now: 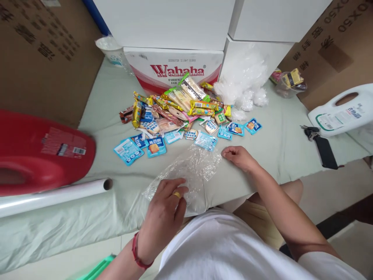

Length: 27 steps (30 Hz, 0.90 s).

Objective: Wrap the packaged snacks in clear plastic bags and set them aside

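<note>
A thin clear plastic bag lies crumpled and spread near the table's front edge. Over its lower left part, my left hand has bent fingers on the film, a ring on one of them. My right hand rests by the bag's upper right end, its fingers curled together; whatever they pinch is too small to make out. Just beyond the bag is a blue snack packet. Behind it spreads a pile of wrapped snacks, with more blue packets at its front left.
A Wahaha box stands behind the pile, with bunched clear bags to its right. On the left are a red jug and a white roll. At right are a white jug and a black phone-like object with keys.
</note>
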### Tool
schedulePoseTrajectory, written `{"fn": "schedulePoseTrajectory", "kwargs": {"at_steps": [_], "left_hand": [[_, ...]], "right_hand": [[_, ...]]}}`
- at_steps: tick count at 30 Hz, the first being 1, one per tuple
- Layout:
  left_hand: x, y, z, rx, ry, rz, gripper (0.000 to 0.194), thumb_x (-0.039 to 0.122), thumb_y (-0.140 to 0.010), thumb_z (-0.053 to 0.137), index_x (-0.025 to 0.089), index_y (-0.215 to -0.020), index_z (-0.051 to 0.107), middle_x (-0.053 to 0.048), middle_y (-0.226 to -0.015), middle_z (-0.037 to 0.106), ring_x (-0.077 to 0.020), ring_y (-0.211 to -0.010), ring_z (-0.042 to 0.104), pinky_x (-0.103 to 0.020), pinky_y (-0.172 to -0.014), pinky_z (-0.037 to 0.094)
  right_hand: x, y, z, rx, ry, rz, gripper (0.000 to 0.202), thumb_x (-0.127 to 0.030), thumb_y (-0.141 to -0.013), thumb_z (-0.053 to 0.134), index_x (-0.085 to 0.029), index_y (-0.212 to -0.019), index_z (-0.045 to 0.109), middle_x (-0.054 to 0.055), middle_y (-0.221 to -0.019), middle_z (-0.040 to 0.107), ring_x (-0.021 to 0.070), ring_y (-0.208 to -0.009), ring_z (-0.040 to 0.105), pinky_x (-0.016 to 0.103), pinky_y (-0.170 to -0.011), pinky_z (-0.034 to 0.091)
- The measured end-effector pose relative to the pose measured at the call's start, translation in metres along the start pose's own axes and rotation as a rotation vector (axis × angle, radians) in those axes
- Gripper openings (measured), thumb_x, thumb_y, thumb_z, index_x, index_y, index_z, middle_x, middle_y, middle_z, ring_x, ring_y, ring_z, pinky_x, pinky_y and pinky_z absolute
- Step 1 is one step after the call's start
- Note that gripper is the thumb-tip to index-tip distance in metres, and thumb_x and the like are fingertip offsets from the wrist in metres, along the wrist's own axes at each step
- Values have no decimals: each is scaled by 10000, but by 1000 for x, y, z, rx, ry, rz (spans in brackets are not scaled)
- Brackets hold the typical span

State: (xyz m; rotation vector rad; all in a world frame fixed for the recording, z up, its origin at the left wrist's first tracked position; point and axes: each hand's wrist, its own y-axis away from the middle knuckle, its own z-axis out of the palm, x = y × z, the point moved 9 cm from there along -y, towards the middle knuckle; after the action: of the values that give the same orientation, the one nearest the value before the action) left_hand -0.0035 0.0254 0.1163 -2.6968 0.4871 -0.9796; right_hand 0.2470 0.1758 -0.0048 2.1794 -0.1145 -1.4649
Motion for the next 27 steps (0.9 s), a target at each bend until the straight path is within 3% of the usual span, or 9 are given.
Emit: {"fn": "schedulePoseTrajectory", "kwargs": {"at_steps": [4, 7, 12, 15, 19, 23, 25, 27], "left_hand": [[-6, -24, 33, -3, 156, -74, 210, 111, -972, 515, 214, -1030, 688, -74, -1099, 706, -209, -1023, 662, -347, -875, 571], [-17, -45, 64, 54, 221, -168, 139, 201, -946, 625, 209, -1077, 670, -72, -1065, 662, -221, -1007, 675, -372, -898, 582], [-15, -66, 97, 194, 162, -187, 409, 283, -823, 799, 176, -1169, 608, -100, -1102, 611, -270, -1047, 641, -426, -917, 572], [-11, -68, 102, 214, 94, -180, 464, 322, -818, 800, 136, -1195, 602, -140, -1119, 625, -308, -1063, 617, -456, -911, 554], [-20, -67, 106, 147, 67, -225, 65, 237, -927, 612, 189, -928, 656, -95, -938, 680, -279, -941, 629, -431, -869, 509], [-38, -62, 106, 160, 206, -371, 154, 258, -965, 559, 210, -848, 648, -42, -844, 669, -198, -761, 624, -343, -735, 471], [-40, -60, 104, 204, 258, -416, 162, 279, -976, 555, 207, -870, 653, -38, -857, 659, -181, -734, 617, -322, -701, 458], [-36, -58, 101, 260, 285, -425, 157, 284, -985, 550, 204, -900, 655, -41, -884, 654, -175, -750, 622, -313, -705, 461]], "right_hand": [[-10, 7, 9, -35, -214, -33, 434, -566, -671, 854, -192, -851, 729, -30, -732, 569, 109, -644, 385, 261, -590, 275], [-18, 17, 17, -76, -365, -46, 435, -552, -658, 894, -193, -836, 724, -16, -802, 597, 103, -657, 401, 258, -587, 282], [-31, 29, 31, -122, -458, -49, 456, -552, -630, 930, -184, -797, 717, -15, -779, 587, 88, -626, 402, 260, -589, 301], [-38, 31, 35, -117, -453, -57, 459, -565, -637, 922, -194, -810, 714, -20, -748, 569, 88, -603, 393, 262, -575, 305], [-42, 32, 29, -36, -422, -111, 459, -584, -677, 892, -217, -876, 701, -20, -774, 564, 108, -632, 420, 260, -577, 353], [-33, 46, 14, 219, -428, -196, 597, -568, -655, 919, -280, -1114, 670, 30, -1132, 643, 163, -915, 567, 274, -752, 501], [-17, 56, 26, 249, -528, -139, 635, -575, -646, 927, -293, -1145, 653, 40, -1184, 642, 176, -969, 584, 295, -800, 534], [0, 66, 50, 224, -653, -42, 582, -602, -667, 906, -278, -1083, 661, 43, -1104, 651, 183, -931, 594, 311, -774, 555]]}}
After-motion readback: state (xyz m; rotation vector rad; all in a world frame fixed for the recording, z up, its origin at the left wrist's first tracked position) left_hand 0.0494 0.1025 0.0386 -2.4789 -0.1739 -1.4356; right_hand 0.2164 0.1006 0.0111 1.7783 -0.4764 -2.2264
